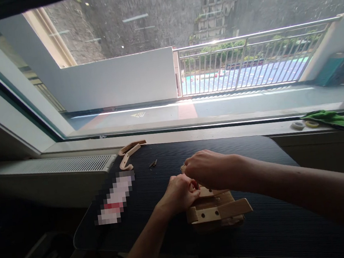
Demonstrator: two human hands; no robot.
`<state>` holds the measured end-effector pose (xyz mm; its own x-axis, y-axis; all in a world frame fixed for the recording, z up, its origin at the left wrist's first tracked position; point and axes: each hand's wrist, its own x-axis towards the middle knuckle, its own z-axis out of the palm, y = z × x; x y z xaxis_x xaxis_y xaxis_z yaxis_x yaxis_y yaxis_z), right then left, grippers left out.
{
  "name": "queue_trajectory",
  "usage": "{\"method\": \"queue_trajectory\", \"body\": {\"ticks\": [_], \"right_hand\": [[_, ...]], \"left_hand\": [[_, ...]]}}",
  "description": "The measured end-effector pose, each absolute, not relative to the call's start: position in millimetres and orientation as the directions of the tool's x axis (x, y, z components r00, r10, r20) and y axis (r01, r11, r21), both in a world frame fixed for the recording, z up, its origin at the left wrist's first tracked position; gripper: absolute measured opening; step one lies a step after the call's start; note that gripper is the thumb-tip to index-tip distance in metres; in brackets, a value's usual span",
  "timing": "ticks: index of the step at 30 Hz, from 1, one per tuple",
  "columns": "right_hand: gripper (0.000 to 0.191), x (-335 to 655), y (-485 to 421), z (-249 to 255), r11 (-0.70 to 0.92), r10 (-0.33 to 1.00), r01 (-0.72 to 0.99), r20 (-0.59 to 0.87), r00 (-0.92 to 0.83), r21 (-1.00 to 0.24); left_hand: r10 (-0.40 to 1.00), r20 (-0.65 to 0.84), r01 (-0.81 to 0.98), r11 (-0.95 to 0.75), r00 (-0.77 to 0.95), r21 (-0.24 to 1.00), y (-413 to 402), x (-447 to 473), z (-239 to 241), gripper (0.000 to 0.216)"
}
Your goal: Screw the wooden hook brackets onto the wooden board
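Observation:
My left hand [179, 194] is closed in a pinch at the left end of a wooden hook piece [205, 192] that lies across a wooden board [225, 199]. Right above and touching it, my right hand [206, 166] is curled into a fist, and whatever it may hold is hidden. Along the near side of the board lies another wooden hook piece [235, 208] with two dark holes, its right end sticking out past the board. The far part of the board is mostly covered by my hands.
Two loose curved wooden hooks [130, 156] lie at the back left of the dark table [273, 213], beside a few screws [153, 164]. A pixelated packet [117, 198] is at the left. On the windowsill rest tape rolls [312, 124] and a green cloth [325, 118].

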<state>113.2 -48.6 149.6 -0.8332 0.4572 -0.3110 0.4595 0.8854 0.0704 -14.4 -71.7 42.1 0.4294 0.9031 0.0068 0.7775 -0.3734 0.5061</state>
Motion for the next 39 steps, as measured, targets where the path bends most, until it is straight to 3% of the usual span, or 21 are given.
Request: {"method": "queue_trajectory", "body": {"ticks": [17, 29, 32, 35, 37, 39], "right_hand": [[0.012, 121.1, -46.0, 153.1, 0.877, 0.473, 0.476, -0.29, -0.832, 0.063], [0.015, 133.1, -47.9, 151.3, 0.885, 0.456, 0.464, -0.283, -0.844, 0.045], [0.016, 152.3, -46.2, 155.4, 0.859, 0.498, 0.512, -0.187, -0.847, -0.031], [0.026, 184.1, -44.4, 150.2, 0.723, 0.665, 0.671, -0.095, -0.74, -0.167], [0.027, 208.0, -45.4, 134.5, 0.552, 0.776, 0.736, -0.082, -0.626, -0.392], [0.032, 230.1, -49.7, 109.4, 0.343, 0.84, 0.656, -0.093, -0.535, -0.672]], "left_hand": [[0.916, -0.015, 0.798, -0.342, 0.401, 0.496, -75.6, -6.1, 48.3, 0.021], [0.915, -0.044, 0.739, -0.296, 0.402, 0.606, -84.4, -8.5, 40.2, 0.009], [0.912, -0.067, 0.748, -0.288, 0.404, 0.598, -83.9, -9.8, 42.4, 0.012], [0.916, -0.064, 0.75, -0.281, 0.395, 0.599, -84.1, -10.4, 42.8, 0.012], [0.92, -0.064, 0.749, -0.273, 0.387, 0.604, -84.6, -10.3, 42.0, 0.014], [0.919, -0.068, 0.748, -0.271, 0.388, 0.606, -84.8, -9.4, 41.6, 0.015]]}}
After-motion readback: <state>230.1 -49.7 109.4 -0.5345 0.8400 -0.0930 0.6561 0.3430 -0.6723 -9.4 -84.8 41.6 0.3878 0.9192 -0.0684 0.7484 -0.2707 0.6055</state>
